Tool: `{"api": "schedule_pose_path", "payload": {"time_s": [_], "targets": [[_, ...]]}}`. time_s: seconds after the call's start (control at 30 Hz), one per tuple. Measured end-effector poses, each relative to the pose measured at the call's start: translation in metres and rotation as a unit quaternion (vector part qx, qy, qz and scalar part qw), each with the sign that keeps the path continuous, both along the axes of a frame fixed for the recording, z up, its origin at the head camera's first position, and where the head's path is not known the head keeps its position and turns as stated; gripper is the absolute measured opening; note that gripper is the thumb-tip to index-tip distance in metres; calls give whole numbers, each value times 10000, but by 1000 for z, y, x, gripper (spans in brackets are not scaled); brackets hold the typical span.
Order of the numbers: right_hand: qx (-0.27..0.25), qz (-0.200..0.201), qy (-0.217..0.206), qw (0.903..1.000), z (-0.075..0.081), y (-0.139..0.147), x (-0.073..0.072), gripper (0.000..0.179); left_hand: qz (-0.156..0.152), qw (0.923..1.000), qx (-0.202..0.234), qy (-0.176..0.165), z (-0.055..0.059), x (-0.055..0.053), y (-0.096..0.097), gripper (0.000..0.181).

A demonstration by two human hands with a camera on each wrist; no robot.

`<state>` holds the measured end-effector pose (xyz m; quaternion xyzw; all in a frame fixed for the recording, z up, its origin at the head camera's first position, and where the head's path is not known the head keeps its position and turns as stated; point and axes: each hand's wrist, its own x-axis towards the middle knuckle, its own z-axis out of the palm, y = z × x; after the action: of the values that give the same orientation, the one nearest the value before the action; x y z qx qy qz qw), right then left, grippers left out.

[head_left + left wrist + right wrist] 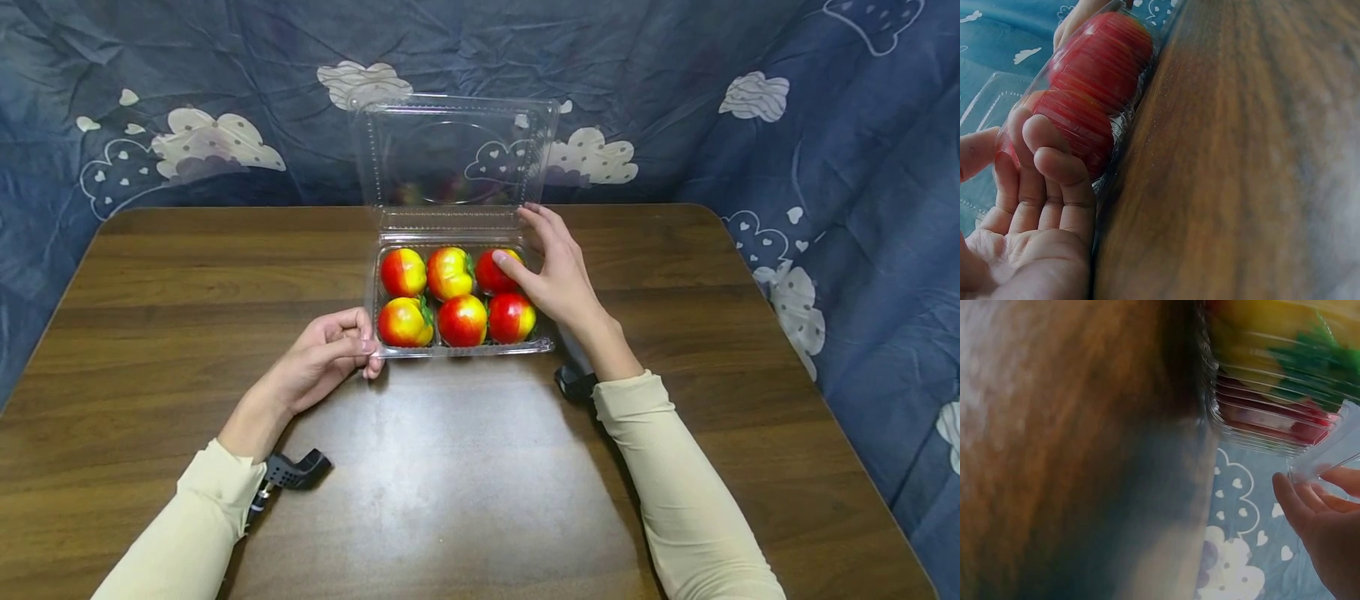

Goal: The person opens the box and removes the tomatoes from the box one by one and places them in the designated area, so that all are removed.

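A clear plastic hinged box (pixel 465 352) sits on the table toward its far edge, roughly midway across, its long side facing the person. Inside, six glossy, round, red-and-yellow fruits (pixel 462 321) stand in two rows of three, some showing green leaves. The box's clear plastic lid (pixel 450 158) is raised at the far side, tilted upright and joined along a ridged hinge strip (pixel 450 221).

The left hand (pixel 318 362) is at the near left corner, its fingers curled, pinching the rim between thumb and fingers. The right hand (pixel 562 279) is at the right side, partly open with its fingers extended: the thumb lies over the far right fruit, and the fingertips reach the far right corner by the hinge. Whether the thumb touches that fruit cannot be told.

Both forearms wear cream-coloured fabric sleeves (pixel 690 500), and a black plastic device (pixel 300 471) sits at each wrist. Beneath everything is a brown wood-grain table (pixel 405 500) with rounded far corners, a bright glare on its near middle. Behind it hangs a wrinkled blue cloth (pixel 660 50), printed with white clouds (pixel 217 142) and small hearts.
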<state>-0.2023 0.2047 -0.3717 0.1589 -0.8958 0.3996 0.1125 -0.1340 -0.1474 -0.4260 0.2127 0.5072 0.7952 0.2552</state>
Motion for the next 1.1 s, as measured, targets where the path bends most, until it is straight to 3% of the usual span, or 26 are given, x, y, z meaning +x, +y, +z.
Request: {"api": "schedule_pose_path", "payload": {"time_s": [0.4, 1.1], "targets": [[204, -149, -425, 9988, 0, -3, 2, 78, -32, 10000, -10, -35, 1, -1, -1, 21], [507, -24, -530, 9973, -5, -2, -2, 75, -85, 9999, 128, -69, 1, -1, -1, 21]]}}
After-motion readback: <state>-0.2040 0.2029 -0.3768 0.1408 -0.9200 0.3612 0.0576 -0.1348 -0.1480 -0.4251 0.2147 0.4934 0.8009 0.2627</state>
